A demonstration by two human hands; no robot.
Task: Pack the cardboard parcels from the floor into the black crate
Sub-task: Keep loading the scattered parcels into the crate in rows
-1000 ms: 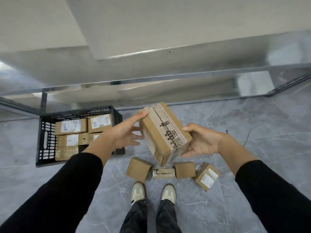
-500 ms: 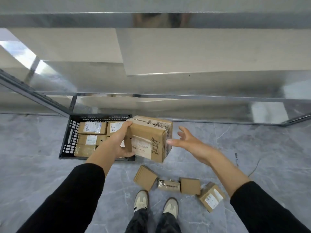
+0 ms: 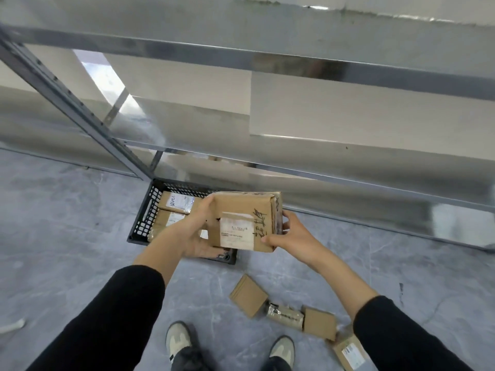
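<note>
We have the large parcel (image 3: 245,219) clamped between left hand (image 3: 191,234) and right hand (image 3: 289,232) over the black crate (image 3: 146,218); it looks a stiff, taped carton, probably light, best gripped flat-palmed on opposite side faces, clear of the slick label.

The scene is evenly and softly lit, with no hard shadows thrown on the grey floor (image 3: 67,236). Bright glare is reflected off the metal shelving (image 3: 294,62) (strongest in a white patch at upper left). Straight rails are bent by wide-angle distortion towards the edges. Slight motion blur is seen across the shelving and the far corners.
</note>
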